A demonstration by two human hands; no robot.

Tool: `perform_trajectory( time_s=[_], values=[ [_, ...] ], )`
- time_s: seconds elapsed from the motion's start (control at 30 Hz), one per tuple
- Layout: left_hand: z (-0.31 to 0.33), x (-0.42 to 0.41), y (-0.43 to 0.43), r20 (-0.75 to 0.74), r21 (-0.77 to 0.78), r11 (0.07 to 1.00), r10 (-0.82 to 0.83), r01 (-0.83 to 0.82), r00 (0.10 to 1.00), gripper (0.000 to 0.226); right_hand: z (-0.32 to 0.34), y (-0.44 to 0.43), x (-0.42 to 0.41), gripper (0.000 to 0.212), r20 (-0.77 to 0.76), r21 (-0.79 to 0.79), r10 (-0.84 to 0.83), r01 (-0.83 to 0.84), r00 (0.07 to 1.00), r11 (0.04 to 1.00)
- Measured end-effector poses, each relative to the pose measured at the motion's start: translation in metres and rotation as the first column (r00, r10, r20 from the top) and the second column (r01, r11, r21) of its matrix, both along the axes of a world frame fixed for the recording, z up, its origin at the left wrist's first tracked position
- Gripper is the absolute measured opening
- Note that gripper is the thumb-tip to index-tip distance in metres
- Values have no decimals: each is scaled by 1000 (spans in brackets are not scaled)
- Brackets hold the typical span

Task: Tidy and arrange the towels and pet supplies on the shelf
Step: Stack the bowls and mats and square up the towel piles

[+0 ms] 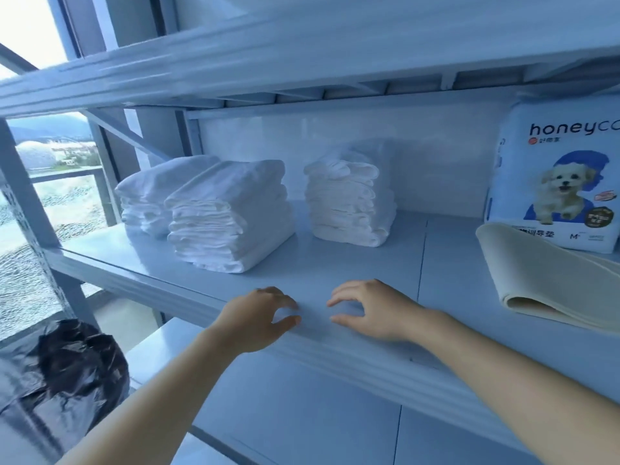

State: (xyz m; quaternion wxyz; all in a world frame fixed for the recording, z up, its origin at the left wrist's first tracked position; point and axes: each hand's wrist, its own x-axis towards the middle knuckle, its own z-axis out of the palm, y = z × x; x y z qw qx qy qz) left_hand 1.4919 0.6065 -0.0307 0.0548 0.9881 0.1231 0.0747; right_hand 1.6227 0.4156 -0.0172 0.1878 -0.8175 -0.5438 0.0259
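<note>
I see both hands low in the centre of the frame, hovering at the front edge of the pale blue-grey metal shelf [335, 263]. My left hand [258, 317] has its fingers curled and spread, thumb apart from the rest, holding nothing. My right hand [372, 310] mirrors it just beside, fingers arched and loose, also empty; the two do not touch.

Above them, in the middle of the frame, stand three stacks of folded white towels. The front left stack [231, 216] is soft, thick and squared off, with another stack [151, 196] right behind it toward the left. A third stack [349, 199] stands apart to the right, slightly blurred.

At the right edge a glossy white and blue pet pad package [553, 176] stands upright; I read "honeyc…" cut off by the frame, an "M" lower down, and a picture of a small fluffy dog. Smaller print is unreadable. In front of it lies a cream folded mat [536, 276], smooth and thick, its fold rounded at the near end.

In the lower left corner sits a crinkled black plastic bag [67, 374]; I cannot tell its contents
</note>
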Motion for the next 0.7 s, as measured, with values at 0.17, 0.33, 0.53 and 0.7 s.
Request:
perform_trajectory(
  time_s=[0.17,0.33,0.53,0.7],
  values=[
    [1,-33,53,75,8,1000,20,-20,997,31,-1,56,-24,31,-4,19,24,-24,1000,1000],
    [10,-58,99,162,32,999,32,-38,986,30,0,109,-41,33,26,109,24,-27,999,994],
    [16,-64,146,308,15,1000,16,-22,951,24,10,158,-41,49,112,192,16,-37,994,981],
    [9,-44,175,428,64,998,-8,-22,904,22,10,188,-15,71,182,249,2,-48,983,967]
  ],
)
